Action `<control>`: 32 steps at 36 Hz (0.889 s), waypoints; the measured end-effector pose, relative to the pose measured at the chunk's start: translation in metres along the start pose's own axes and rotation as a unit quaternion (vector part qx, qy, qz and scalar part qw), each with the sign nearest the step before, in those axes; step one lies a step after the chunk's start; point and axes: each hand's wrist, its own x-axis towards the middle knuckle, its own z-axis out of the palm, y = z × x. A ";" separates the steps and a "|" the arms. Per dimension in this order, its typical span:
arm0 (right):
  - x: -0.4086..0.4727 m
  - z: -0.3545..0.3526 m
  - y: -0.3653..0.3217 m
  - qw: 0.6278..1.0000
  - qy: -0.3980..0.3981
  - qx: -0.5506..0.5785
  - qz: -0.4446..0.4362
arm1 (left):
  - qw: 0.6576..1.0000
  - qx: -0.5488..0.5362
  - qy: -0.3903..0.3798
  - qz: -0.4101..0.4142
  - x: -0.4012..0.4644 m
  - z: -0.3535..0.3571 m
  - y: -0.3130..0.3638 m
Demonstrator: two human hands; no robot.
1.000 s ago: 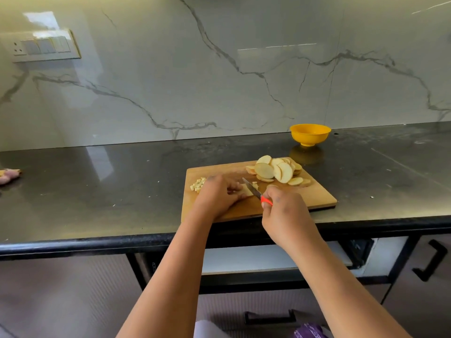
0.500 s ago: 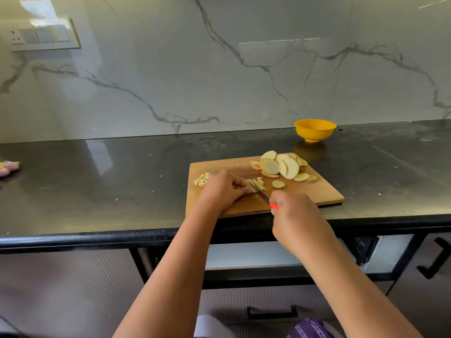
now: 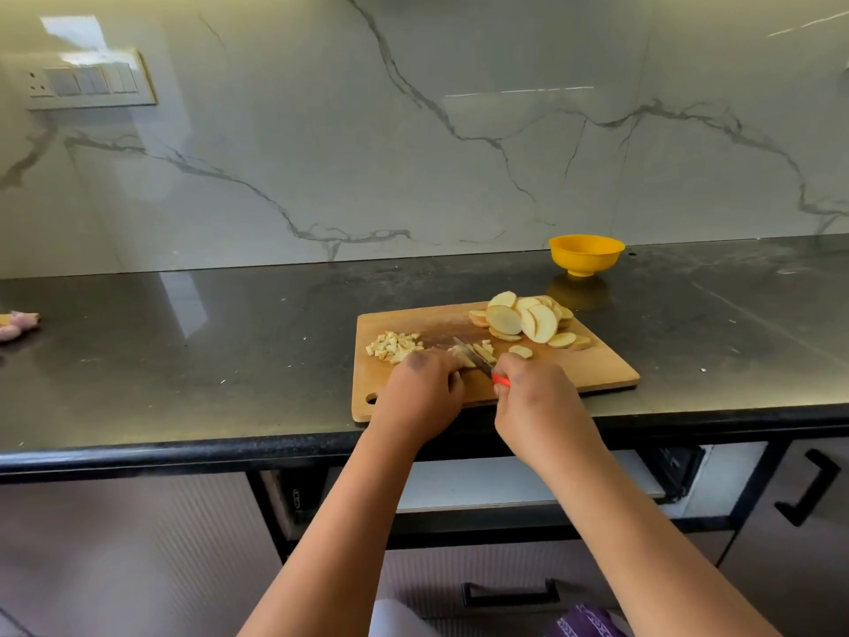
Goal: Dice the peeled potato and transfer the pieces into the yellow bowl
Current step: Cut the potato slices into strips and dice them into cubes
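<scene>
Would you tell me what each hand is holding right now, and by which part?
The right hand grips the knife by its red handle. The left hand steadies a potato piece under its fingertips on the board.

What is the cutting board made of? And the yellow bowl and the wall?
The cutting board looks like wood: tan, matte, faint grain and knife marks. The yellow bowl is probably plastic: one even bright colour, smooth with a soft sheen. The wall looks like polished marble or marble-look tile: white with grey veins, shiny enough to reflect light.
</scene>
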 end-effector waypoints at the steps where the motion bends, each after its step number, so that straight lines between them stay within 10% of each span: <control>1: 0.000 0.001 -0.002 1.000 0.001 -0.013 -0.003 | 1.000 -0.001 -0.003 0.005 0.000 -0.002 0.001; 32: -0.003 0.007 -0.008 0.999 0.014 -0.037 -0.029 | 1.000 0.022 0.015 -0.007 -0.007 0.001 0.001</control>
